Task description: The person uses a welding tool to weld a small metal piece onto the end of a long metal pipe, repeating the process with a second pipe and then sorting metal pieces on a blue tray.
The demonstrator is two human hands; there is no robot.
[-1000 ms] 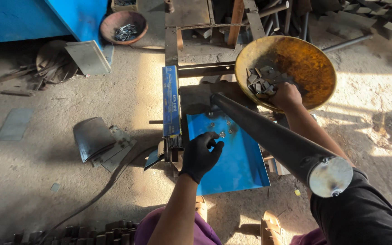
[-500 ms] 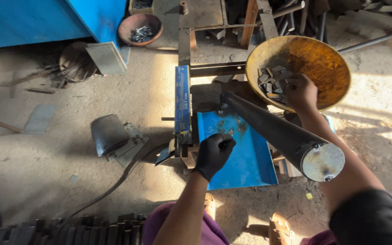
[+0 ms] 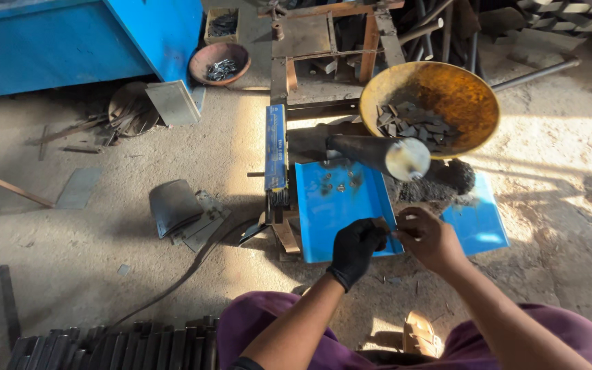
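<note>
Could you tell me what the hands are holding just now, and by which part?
The gloved left hand and bare right hand meet on something small between their fingertips; what it is, and where it is held, cannot be told.

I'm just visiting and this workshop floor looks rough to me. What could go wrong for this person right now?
1. The right hand is bare while the left hand wears a black glove; the small metal piece passing between them might cut the unprotected fingers.
2. The heavy metal bar juts out just above the blue tray, so a hand reaching forward could knock against it.
3. The rusty bowl of metal pieces sits raised nearby; bumped, it might spill.
</note>
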